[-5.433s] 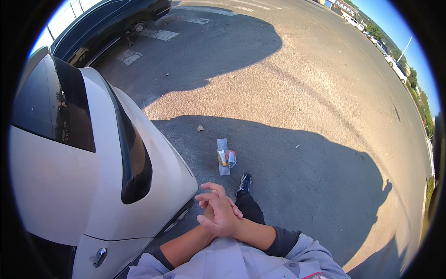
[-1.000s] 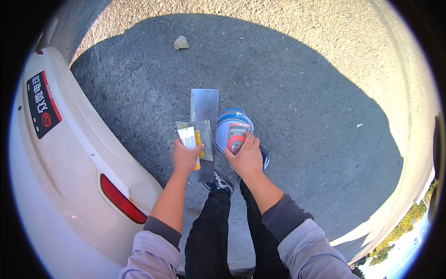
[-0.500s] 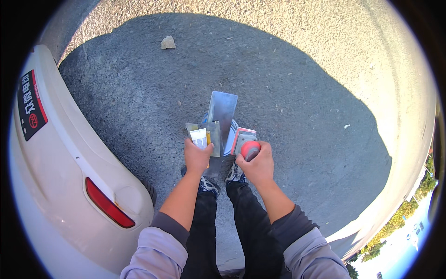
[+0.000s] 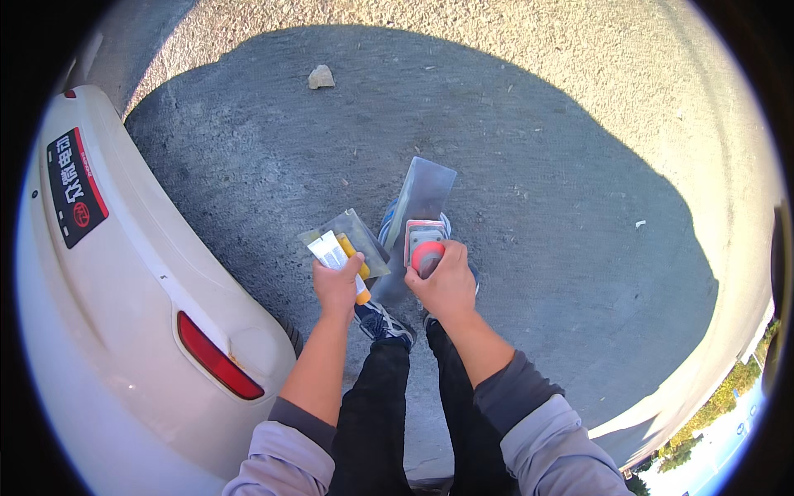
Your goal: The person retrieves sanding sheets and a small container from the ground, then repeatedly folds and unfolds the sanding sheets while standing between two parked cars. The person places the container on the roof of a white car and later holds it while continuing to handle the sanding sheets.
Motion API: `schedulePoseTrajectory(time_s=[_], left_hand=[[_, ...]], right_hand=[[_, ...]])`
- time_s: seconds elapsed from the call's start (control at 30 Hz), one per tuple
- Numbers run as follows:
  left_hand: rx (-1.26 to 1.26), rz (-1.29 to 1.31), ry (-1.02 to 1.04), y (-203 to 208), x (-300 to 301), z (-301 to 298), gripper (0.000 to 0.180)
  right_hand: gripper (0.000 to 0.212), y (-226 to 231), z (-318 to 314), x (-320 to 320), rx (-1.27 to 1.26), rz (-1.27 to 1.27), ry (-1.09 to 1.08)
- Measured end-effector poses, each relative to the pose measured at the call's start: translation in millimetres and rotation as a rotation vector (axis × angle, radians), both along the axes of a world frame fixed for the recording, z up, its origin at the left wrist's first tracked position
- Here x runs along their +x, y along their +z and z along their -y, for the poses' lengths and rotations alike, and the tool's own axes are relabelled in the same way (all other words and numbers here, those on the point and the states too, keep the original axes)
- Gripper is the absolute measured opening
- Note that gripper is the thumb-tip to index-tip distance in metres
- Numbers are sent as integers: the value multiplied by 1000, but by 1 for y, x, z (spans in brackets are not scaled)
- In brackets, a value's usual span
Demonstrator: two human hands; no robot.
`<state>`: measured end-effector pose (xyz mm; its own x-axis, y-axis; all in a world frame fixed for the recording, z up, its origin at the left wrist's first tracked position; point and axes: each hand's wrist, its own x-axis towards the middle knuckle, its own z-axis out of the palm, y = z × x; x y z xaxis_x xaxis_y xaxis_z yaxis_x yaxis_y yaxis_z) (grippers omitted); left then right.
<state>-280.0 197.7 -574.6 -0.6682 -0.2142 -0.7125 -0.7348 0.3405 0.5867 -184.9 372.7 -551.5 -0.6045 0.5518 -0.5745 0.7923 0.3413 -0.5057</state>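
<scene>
My left hand [image 4: 335, 288] is closed around a white squeeze tube [image 4: 329, 250] with an orange cap, together with a thin flat spreader plate [image 4: 364, 240] and a yellow piece [image 4: 348, 248] whose kind I cannot make out. In my right hand [image 4: 447, 285] is a sanding block [image 4: 425, 234] with a rounded red-and-grey grip. The block is over a long flat grey metal-looking sheet [image 4: 423, 192]; whether they touch I cannot tell. Beneath the sheet shows part of a round, blue-and-white container [image 4: 447, 224], mostly hidden. Both hands are in front of my shoes [image 4: 385, 324].
At the left stands a white car's rear bumper [image 4: 157, 289] with a red reflector [image 4: 217, 355] and a dark plate [image 4: 76, 188]. A pale stone [image 4: 321, 77] lies on the rough shaded pavement [image 4: 562, 231] farther ahead. Sunlit ground borders the shadow.
The sanding block has shifted left relative to the sheet and is now over its lower part. My left hand has moved away from the sheet, tilting the tube and spreader plate. The view has shifted slightly.
</scene>
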Motion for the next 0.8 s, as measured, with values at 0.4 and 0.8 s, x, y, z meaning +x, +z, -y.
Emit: schedulePoseTrajectory(time_s=[0.4, 0.8], left_hand=[[90, 94, 28, 5, 5, -8, 53], [401, 241, -47, 15, 3, 5, 56]], right_hand=[[76, -5, -9, -17, 29, 51, 133], [49, 26, -8, -23, 223, -449, 219]])
